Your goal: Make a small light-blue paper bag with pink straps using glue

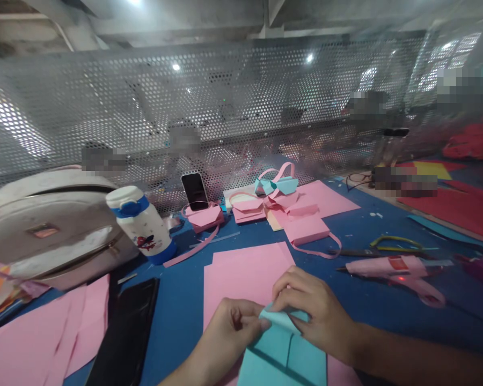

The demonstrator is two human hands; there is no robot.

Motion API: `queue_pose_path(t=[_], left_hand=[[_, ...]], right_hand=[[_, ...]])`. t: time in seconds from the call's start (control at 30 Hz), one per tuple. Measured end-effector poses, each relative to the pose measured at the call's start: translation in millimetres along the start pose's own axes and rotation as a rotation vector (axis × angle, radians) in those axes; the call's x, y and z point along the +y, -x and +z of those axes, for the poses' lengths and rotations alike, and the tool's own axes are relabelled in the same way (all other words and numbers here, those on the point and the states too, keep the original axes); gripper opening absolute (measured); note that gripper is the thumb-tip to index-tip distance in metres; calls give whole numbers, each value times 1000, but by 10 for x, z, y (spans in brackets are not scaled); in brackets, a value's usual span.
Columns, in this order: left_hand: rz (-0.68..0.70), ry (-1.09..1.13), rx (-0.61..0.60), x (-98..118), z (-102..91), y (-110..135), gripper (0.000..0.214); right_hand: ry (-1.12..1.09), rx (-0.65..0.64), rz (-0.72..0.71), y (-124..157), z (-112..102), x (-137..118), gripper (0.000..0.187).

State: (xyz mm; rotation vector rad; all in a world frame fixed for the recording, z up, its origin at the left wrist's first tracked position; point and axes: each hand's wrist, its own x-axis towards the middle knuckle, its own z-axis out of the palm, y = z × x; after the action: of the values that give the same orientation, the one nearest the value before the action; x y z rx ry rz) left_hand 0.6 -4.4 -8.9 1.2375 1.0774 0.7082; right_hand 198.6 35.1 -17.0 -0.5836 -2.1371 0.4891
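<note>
A light blue sheet of paper [284, 356], partly folded, lies at the near edge on top of pink paper [241, 273]. My left hand [229, 329] pinches its upper left corner. My right hand [316, 311] presses down on the folded top flap beside it. Both hands touch each other over the fold.
Folded pink paper bags [247, 210] and a blue one [276, 185] stand further back near a propped phone [195, 191]. A pink glue gun [390, 266] and scissors [386, 246] lie right. A white bottle [143, 222], a white bag [44, 225] and a black phone [126, 332] sit left. A perforated metal screen [225, 107] closes the back.
</note>
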Motion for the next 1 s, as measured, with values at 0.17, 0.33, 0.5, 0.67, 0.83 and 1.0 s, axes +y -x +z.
queue_pose_path(t=[0.17, 0.33, 0.5, 0.67, 0.83, 1.0], left_hand=[[-21, 16, -19, 43, 33, -10, 41], [-4, -29, -16, 38, 37, -17, 39], [-4, -27, -15, 6, 35, -26, 38], [-2, -14, 24, -16, 30, -5, 37], [4, 36, 50, -1, 28, 18, 37], [-6, 78, 60, 47, 57, 25, 42]], right_hand=[[23, -11, -19, -2, 20, -11, 23], [22, 26, -25, -15, 38, -30, 30], [-17, 30, 18, -4, 54, -23, 22], [-88, 0, 78, 7, 38, -2, 18], [-139, -23, 142, -17, 0, 2, 24], [-125, 49, 164, -30, -4, 15, 17]])
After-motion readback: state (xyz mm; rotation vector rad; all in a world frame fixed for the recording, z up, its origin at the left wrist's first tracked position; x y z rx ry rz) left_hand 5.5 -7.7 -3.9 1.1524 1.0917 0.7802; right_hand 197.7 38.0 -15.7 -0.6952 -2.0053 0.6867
